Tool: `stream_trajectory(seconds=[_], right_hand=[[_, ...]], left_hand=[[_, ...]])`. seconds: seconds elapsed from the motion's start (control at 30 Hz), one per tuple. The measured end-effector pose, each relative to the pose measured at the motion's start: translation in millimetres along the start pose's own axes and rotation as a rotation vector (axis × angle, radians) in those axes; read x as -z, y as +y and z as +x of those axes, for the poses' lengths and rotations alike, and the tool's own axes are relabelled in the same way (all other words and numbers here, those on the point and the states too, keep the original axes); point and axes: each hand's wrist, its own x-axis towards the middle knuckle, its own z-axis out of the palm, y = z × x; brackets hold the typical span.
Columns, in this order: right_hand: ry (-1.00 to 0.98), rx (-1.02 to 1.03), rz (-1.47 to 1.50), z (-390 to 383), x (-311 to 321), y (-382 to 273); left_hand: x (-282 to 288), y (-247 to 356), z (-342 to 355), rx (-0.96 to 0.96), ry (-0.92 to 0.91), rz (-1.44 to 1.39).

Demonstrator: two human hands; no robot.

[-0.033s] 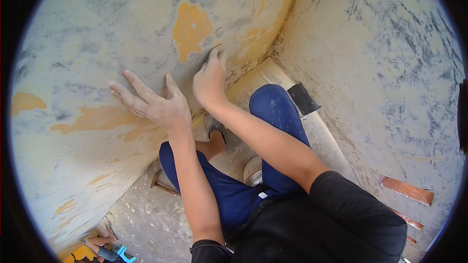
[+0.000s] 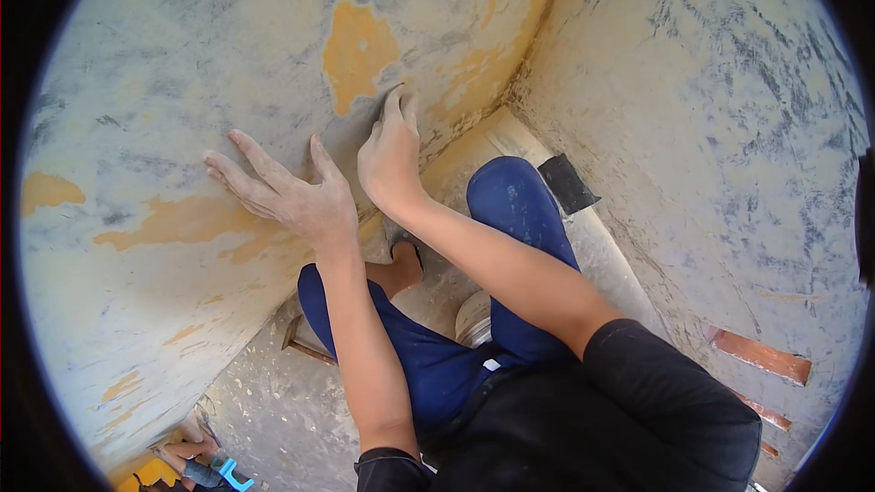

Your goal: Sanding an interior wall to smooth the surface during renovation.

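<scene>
My left hand (image 2: 305,205) lies against the patchy plaster wall (image 2: 210,64), its dusty fingers spread wide and holding nothing. Just to its right, my right hand (image 2: 392,155) presses at the same wall with bent fingers, below a bare yellow patch (image 2: 360,50). A thin dark edge shows at those fingertips, but what they grip is mostly hidden by the hand. White dust coats both hands.
A second scuffed wall (image 2: 702,109) meets the first in a corner at right. A black pad (image 2: 569,185) lies beside my knee. Between my legs stands a light round bucket (image 2: 473,319). Low left are a wooden-edged piece (image 2: 308,346) and another person's limbs (image 2: 190,446) near a light-blue object (image 2: 233,475).
My right hand has shifted very slightly left along the wall, with its fingers turned a little. My left hand stays in place.
</scene>
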Motion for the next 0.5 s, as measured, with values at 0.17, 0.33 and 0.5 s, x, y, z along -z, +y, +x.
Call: stream_trajectory(seconds=[0.17, 0.33, 0.5], right_hand=[[0.141, -0.092, 0.067, 37, 9, 4], [0.072, 0.055, -0.082, 22, 16, 0], [-0.027, 0.069, -0.059, 1, 10, -7]], left_hand=[[1, 2, 0, 0.004, -0.015, -0.008], [5, 0, 0, 0.012, -0.008, -0.024], [3, 0, 0, 0.009, -0.017, -0.008]])
